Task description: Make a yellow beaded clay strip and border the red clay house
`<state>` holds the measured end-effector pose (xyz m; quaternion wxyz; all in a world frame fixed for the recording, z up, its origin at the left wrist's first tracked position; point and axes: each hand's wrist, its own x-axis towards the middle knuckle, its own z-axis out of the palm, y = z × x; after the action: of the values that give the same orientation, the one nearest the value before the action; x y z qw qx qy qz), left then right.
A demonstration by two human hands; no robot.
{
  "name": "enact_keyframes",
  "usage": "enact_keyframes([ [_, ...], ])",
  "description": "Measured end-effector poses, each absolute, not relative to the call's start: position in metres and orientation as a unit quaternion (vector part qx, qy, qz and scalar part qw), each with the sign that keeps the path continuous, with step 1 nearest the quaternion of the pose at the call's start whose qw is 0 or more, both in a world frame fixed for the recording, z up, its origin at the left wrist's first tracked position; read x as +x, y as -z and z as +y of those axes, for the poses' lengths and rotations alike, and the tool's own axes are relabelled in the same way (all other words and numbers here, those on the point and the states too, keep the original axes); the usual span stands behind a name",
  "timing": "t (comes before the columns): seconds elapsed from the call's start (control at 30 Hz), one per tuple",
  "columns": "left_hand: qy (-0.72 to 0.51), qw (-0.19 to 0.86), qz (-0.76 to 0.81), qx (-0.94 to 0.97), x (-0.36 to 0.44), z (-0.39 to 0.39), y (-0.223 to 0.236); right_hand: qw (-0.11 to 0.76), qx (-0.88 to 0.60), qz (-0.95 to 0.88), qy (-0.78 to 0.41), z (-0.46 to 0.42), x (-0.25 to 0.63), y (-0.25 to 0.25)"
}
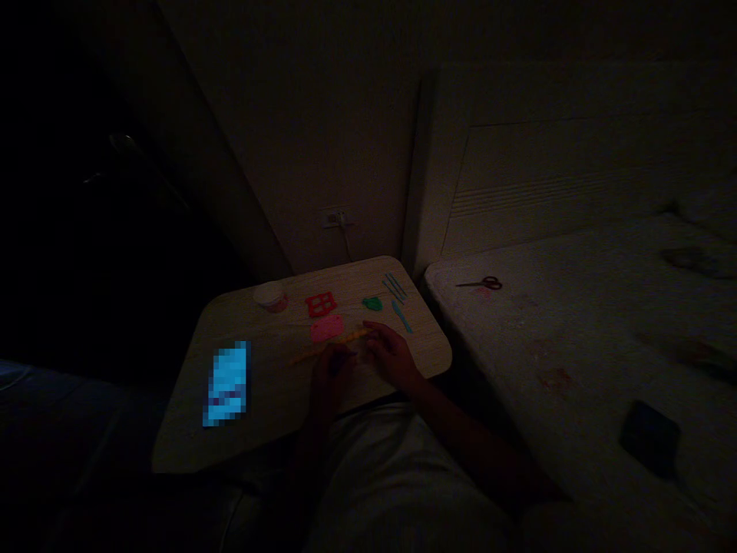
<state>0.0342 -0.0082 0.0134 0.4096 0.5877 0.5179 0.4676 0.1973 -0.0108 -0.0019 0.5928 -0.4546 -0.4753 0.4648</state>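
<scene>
The room is very dark, so fine detail is lost. My left hand (332,367) is closed over the near part of the small table, its fingers curled round a small dark piece that I cannot identify. Just right of it, my right hand (391,352) has its forefinger and thumb apart, with nothing clear between them. A long yellow strip (354,336) lies on the table beyond both hands, its middle close to my fingertips. Behind the strip are a pink flat plate (326,329) and a red window-shaped frame (321,304).
On the table (276,430) are a lit screen (227,384), a white tub (270,296), a green piece (372,304), a teal plastic knife (401,316) and several thin sticks (394,287). Scissors (489,283) lie on the bed at right. A wall socket (334,219) holds a plug.
</scene>
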Motion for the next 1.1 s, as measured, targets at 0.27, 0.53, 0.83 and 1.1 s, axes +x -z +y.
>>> enact_keyframes([
  [0.27,-0.455,0.4,0.527,0.596,0.0333,-0.0096,-0.0152,0.56,-0.502,-0.472,-0.46,-0.013,0.1952,-0.0008],
  [0.53,-0.463,0.419,0.506,0.595,0.0328,-0.008,-0.0114,0.588,-0.464,-0.467,-0.47,-0.0125,0.1955,0.0011],
  [0.83,-0.467,0.419,0.513,0.586,0.0344,-0.0087,-0.0122,0.606,-0.395,-0.451,-0.522,-0.0104,0.1955,0.006],
  [1.1,-0.465,0.401,0.52,0.594,0.0348,-0.0084,-0.0132,0.578,-0.421,-0.454,-0.532,-0.0132,0.1937,0.0039],
])
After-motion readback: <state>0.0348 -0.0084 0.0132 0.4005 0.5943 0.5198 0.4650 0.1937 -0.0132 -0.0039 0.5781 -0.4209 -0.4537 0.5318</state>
